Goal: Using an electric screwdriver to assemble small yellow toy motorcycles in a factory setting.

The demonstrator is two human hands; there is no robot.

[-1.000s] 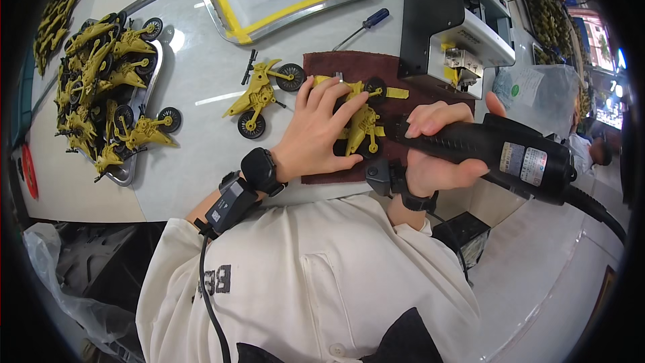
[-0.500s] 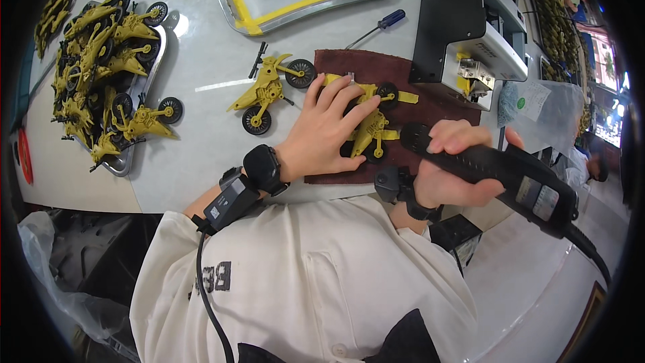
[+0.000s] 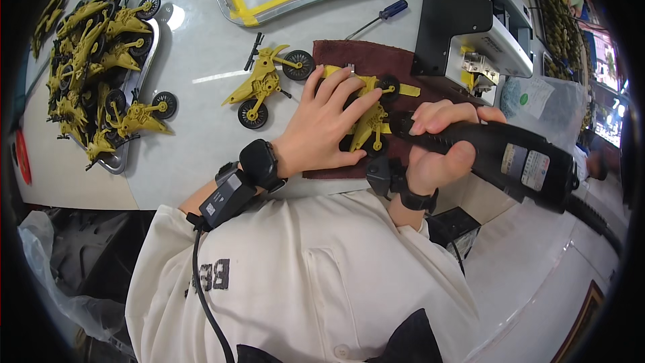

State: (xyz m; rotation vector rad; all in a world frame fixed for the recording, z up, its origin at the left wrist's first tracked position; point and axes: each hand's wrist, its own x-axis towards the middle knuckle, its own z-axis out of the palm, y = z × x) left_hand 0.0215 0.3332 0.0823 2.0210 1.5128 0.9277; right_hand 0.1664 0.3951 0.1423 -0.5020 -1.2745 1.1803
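A yellow toy motorcycle with black wheels lies on a dark red cloth, over flat yellow strips. My left hand holds it down, fingers spread across its far side and thumb at its near edge; the palm hides part of it. My right hand is closed round a black corded power tool. The tool's rounded, vented end is beside the toy's right side; whether they touch I cannot tell. Another yellow toy motorcycle lies on the table left of the cloth.
Several yellow toy motorcycles are heaped on a metal tray at the left. A screwdriver with a blue handle lies beyond the cloth. A black and silver machine stands at the right, near a plastic bag. A yellow-taped frame sits at the back.
My right hand has moved the tool slightly up and left, closer to the toy. My left hand stays on the toy motorcycle. The whole view has shifted a little.
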